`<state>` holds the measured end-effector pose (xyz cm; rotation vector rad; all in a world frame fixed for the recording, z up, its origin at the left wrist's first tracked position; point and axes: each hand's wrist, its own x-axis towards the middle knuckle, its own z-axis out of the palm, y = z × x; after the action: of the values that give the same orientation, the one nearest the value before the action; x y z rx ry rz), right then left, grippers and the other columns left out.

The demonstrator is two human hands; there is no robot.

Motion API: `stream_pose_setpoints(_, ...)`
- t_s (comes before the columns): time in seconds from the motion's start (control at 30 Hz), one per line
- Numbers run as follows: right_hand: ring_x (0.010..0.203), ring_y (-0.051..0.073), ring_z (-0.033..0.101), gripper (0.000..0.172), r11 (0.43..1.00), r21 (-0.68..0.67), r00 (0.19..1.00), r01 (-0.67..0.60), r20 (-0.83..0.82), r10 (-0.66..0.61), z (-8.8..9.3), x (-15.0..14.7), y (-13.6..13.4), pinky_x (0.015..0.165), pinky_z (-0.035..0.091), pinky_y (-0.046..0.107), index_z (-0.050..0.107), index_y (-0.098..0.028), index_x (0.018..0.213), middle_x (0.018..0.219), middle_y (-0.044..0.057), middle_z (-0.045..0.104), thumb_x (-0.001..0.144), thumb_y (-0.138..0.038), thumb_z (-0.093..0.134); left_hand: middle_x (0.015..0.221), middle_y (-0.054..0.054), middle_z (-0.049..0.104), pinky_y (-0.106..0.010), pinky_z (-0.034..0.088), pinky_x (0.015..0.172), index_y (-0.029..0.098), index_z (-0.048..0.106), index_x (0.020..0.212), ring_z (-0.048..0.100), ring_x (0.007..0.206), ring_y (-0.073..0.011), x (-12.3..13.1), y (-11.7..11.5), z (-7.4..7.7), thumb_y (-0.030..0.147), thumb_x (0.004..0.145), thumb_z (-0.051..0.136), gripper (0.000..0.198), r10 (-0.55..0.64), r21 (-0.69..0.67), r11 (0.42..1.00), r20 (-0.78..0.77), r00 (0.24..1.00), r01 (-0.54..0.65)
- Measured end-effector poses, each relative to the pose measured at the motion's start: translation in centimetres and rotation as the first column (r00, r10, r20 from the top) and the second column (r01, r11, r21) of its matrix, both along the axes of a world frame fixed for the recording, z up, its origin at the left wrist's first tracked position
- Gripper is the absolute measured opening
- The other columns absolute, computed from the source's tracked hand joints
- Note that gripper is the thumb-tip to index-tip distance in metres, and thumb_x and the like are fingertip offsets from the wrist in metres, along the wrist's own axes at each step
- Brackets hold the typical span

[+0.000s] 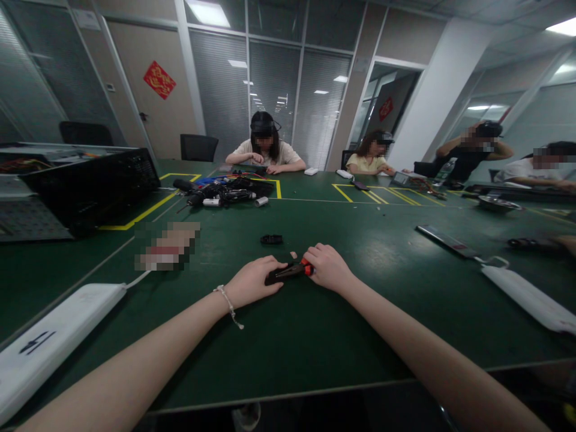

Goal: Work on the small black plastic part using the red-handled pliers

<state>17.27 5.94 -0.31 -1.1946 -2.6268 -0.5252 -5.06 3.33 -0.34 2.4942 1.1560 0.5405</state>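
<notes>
My right hand is closed around the red and black handles of a pair of pliers, low over the green table. The metal jaws point left toward my left hand, which wears a string bracelet. Its thumb and fingers grip a small black part at the jaw tips; most of it is hidden by the fingers. Just beyond the pliers lies a tiny pale piece. A black plastic piece rests farther off on the table.
A white power bank lies at left, cabled to a blurred-out device. Another white power bank and a phone lie at right. A black computer case, a pile of cables and a metal bowl stand farther back. Several people sit around the table.
</notes>
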Motion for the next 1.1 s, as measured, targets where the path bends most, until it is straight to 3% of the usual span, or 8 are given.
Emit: stream_pose_setpoints(1.1,0.076,0.017,0.043,0.014,1.000,0.005,1.000,0.005,0.006,-0.005,-0.08,0.07,0.05,0.066,0.030,0.028,0.055,-0.015,0.081,0.083,0.006,0.056,0.068,-0.020,0.052,0.102,-0.001,0.052,-0.027,0.043,0.071,0.026,0.046,0.117,0.053,0.083,-0.0159,0.02,0.12,-0.13,0.033,0.077,0.053,0.042,0.007,-0.006,1.000,-0.012,1.000,-0.007)
